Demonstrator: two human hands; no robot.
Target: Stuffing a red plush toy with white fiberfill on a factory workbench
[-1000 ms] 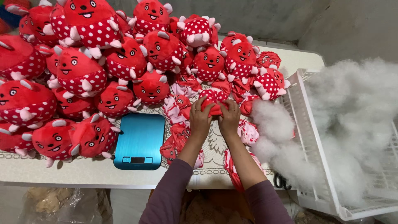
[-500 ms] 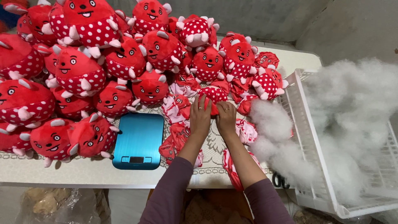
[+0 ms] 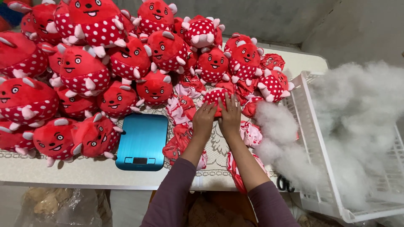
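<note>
Both hands rest side by side on one red plush toy with white dots (image 3: pixel 216 97) lying on the bench (image 3: pixel 75 173), just in front of the big heap of stuffed plush toys (image 3: pixel 97 71). Left hand (image 3: pixel 205 119): palm down, fingers bent over the near edge of the toy, gripping it. Right hand (image 3: pixel 230 118): fingers stretched flat and pressed on the same toy, thumb beside the left hand; holding it down rather than closed round it.

Around the hands lie flat, unstuffed toy skins (image 3: pixel 182 110), red and pink, some under the forearms. A blue kitchen scale (image 3: pixel 142 141) sits on the bench to the left of the left forearm, close to it but apart.

To the right, a white plastic crate (image 3: pixel 312 138) holds loose white fibre stuffing (image 3: pixel 357 113); a clump of the same stuffing spills onto the bench just beside the right hand. Black scissor handles (image 3: pixel 284 183) show at the bench edge near the crate.

Both sleeves dark purple.
</note>
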